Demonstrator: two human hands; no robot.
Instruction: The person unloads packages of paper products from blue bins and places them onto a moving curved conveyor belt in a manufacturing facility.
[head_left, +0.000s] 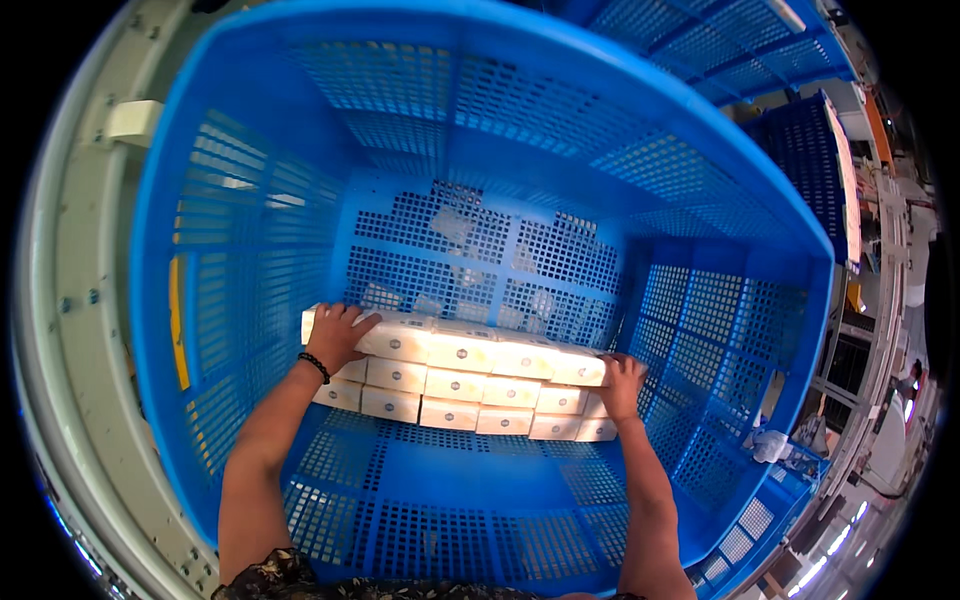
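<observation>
Several small white cartons (455, 385) with a dark round mark on the front stand in stacked rows inside a big blue plastic crate (480, 490). Over the left end of the top row (462, 350) my left hand (338, 335) is closed, thumb pointing inward and fingers across the carton's top. My right hand (624, 382) grips the opposite end of that row, its fingers bent round the last carton. Between my hands the top row lies in one slightly slanting line, directly above the lower rows. The undersides of both palms are hidden.
High perforated walls of the crate surround my arms. A pale metal frame (75, 300) runs along the left. Another blue crate (720, 45) stands beyond the far rim, a dark blue one (800, 165) at the far right. Crumpled clear plastic (768, 446) lies outside the right wall.
</observation>
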